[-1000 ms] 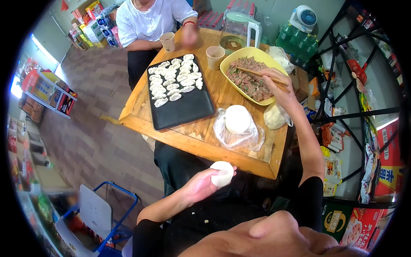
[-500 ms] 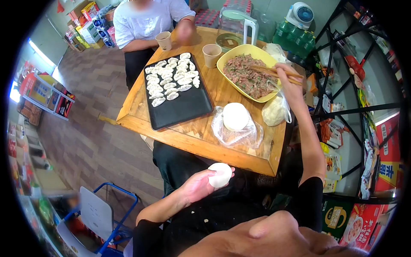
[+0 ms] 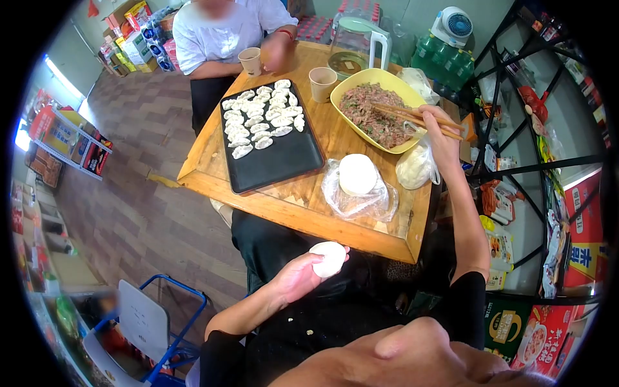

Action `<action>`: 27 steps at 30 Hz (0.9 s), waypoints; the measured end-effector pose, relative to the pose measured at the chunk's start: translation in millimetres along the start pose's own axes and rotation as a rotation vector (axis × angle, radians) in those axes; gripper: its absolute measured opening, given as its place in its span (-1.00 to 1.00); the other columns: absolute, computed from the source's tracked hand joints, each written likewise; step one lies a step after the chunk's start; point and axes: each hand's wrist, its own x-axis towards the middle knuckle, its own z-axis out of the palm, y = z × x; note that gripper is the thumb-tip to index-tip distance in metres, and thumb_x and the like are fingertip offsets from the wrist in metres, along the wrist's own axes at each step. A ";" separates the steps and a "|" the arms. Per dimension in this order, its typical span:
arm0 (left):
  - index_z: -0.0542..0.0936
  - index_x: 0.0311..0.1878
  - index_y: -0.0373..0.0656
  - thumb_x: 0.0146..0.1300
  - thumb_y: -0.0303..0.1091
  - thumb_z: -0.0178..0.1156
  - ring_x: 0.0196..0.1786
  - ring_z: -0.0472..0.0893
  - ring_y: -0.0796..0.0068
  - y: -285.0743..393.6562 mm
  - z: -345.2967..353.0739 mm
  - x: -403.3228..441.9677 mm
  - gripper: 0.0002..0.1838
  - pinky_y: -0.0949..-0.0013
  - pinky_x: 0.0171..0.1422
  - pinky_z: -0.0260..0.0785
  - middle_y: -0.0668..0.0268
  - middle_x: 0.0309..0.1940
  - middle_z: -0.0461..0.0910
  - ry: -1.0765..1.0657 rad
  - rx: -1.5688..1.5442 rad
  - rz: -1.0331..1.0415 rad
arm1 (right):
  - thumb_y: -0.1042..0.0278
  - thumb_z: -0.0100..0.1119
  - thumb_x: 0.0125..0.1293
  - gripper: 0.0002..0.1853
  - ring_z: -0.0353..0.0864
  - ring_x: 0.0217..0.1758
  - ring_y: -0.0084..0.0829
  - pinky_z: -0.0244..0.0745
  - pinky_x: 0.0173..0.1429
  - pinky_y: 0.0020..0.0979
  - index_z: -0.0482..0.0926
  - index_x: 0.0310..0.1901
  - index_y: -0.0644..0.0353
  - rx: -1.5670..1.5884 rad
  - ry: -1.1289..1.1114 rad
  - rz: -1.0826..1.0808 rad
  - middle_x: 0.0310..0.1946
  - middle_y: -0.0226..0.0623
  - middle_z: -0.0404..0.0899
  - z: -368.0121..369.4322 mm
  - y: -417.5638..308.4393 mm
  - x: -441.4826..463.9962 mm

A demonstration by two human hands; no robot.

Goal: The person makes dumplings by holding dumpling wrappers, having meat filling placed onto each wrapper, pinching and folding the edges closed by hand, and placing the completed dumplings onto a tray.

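Tabletop (image 3: pixel 327 134): black tray (image 3: pixel 277 169) of dumplings (image 3: pixel 258 119), centre left.
Wrapper stack (image 3: pixel 358 174): I see it between yellow bowl (image 3: pixel 409 95) and single wrapper (image 3: pixel 330 259).
Right grip (image 3: pixel 442 132): closed round chopsticks (image 3: pixel 398 109), upper right.
Left grip (image 3: pixel 300 276): holding the single wrapper at its finger end, lower centre.

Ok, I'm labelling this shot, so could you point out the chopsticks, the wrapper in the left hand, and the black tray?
Chopsticks (image 3: pixel 405 111), head view: the shafts, toward the tips.
Held wrapper (image 3: pixel 330 259), head view: middle of its pale face.
Black tray (image 3: pixel 277 166), head view: bare stretch of its surface.
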 end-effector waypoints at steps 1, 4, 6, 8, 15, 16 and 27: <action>0.25 0.35 -0.45 0.26 -0.37 0.06 0.39 0.39 0.15 0.3 -2.0 -0.6 -0.39 0.22 0.54 0.12 -0.02 0.34 0.37 -0.012 0.012 0.008 | 0.41 0.10 0.42 -0.82 0.58 -0.14 -0.55 0.46 -0.01 -0.50 0.61 -0.13 0.36 -0.013 0.037 -0.017 -0.22 -0.33 0.62 1.2 4.0 1.6; 0.29 0.33 -0.46 0.29 -0.37 0.05 0.38 0.40 0.23 1.5 1.3 -4.7 -0.42 0.27 0.55 0.09 0.03 0.32 0.41 -0.033 0.042 0.004 | 0.41 0.09 0.42 -0.82 0.58 -0.16 -0.52 0.46 -0.03 -0.50 0.61 -0.12 0.35 -0.076 0.014 -0.064 -0.23 -0.30 0.62 14.1 6.8 4.8; 0.28 0.34 -0.47 0.30 -0.36 0.04 0.39 0.39 0.25 1.6 3.0 -7.5 -0.42 0.29 0.55 0.08 0.04 0.32 0.41 -0.042 0.060 -0.006 | 0.41 0.09 0.42 -0.81 0.58 -0.16 -0.51 0.46 -0.02 -0.49 0.61 -0.11 0.35 -0.083 -0.025 -0.048 -0.23 -0.30 0.62 18.3 4.8 2.1; 0.28 0.35 -0.46 0.30 -0.36 0.04 0.40 0.38 0.25 0.7 2.4 -10.3 -0.41 0.29 0.56 0.07 0.05 0.34 0.39 -0.066 0.051 -0.041 | 0.41 0.10 0.41 -0.81 0.58 -0.16 -0.49 0.46 -0.02 -0.48 0.61 -0.10 0.34 -0.192 -0.080 -0.097 -0.22 -0.27 0.63 20.2 2.1 -0.4; 0.17 0.39 -0.47 0.25 -0.34 0.11 0.43 0.33 0.15 3.6 0.9 -14.5 -0.31 0.24 0.59 0.03 -0.04 0.38 0.30 -0.080 0.070 -0.054 | 0.39 0.06 0.45 -0.79 0.64 -0.07 -0.47 0.53 0.06 -0.47 0.61 -0.07 0.34 0.030 -0.053 0.062 -0.12 -0.25 0.65 8.9 8.3 -10.5; 0.17 0.39 -0.47 0.25 -0.34 0.12 0.43 0.33 0.15 5.2 2.2 -15.4 -0.31 0.24 0.59 0.03 -0.05 0.38 0.30 -0.087 0.063 -0.060 | 0.39 0.05 0.46 -0.78 0.65 -0.06 -0.43 0.56 0.07 -0.44 0.59 -0.04 0.36 0.214 0.006 0.168 -0.10 -0.22 0.64 4.2 8.9 -9.7; 0.17 0.38 -0.48 0.27 -0.30 0.13 0.44 0.31 0.09 5.7 4.1 -18.0 -0.30 0.19 0.60 0.02 -0.11 0.39 0.27 -0.103 -0.013 -0.095 | 0.37 0.07 0.46 -0.76 0.65 -0.04 -0.41 0.63 0.08 -0.39 0.55 0.02 0.35 0.339 0.113 0.208 -0.05 -0.21 0.57 -5.0 27.0 -11.8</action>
